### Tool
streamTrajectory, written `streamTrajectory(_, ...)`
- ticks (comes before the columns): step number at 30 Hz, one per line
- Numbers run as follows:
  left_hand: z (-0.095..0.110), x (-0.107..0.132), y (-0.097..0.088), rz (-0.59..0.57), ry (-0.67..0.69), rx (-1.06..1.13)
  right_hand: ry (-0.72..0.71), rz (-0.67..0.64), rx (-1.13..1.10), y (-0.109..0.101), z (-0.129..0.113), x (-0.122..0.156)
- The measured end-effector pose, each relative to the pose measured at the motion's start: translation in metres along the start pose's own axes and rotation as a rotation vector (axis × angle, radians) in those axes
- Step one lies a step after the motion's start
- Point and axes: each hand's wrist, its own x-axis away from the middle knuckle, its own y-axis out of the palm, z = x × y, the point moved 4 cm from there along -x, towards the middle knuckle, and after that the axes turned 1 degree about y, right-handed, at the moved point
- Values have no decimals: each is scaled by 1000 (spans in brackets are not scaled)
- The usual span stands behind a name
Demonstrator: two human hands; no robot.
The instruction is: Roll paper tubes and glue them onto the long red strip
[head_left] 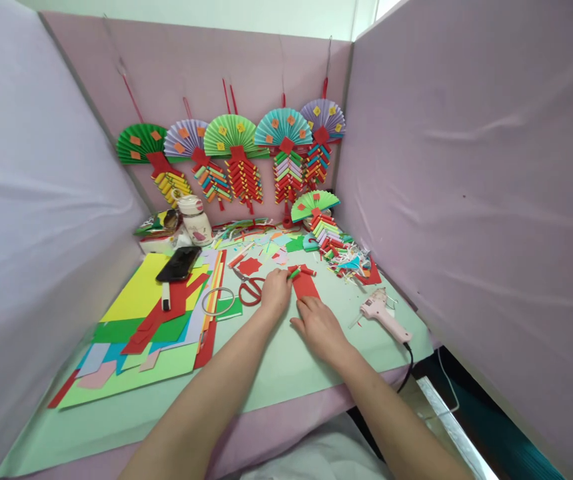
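Observation:
A red paper strip point(305, 285) lies on the table in front of me. My right hand point(319, 327) rests at its near end, fingers laid flat and thumb apart, holding nothing. At the strip's far left corner my left hand point(275, 293) is closed, with a small green paper roll point(294, 273) at its fingertips. A red paper roll point(308, 271) lies just right of the green one, across the strip's far end. Red-handled scissors point(251, 291) lie directly left of my left hand, beside a red paper cutout point(250, 266).
Coloured paper sheets point(131, 283) are stacked at left, under a phone point(179, 264). A silver ring point(218, 301) lies near the scissors. A corded glue gun point(384, 315) is at right. Paper scraps point(351, 259) and a jar point(195, 220) stand behind; paper fans point(231, 133) hang on the back wall.

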Motion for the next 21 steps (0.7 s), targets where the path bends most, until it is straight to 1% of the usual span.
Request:
streamTrajectory(2,2,-1,1,-11,34,-119,8,-4,-2,5,1,1)
streamTrajectory(5,3,-2,3,-8,68,-185,10,6,-1,6,3,4)
streamTrajectory(16,3,-5,5,-30,71,-255,8,31,-5,6,3,5)
streamTrajectory(21,3,-5,6,-61,66,-265,8,25,2,7,3,5)
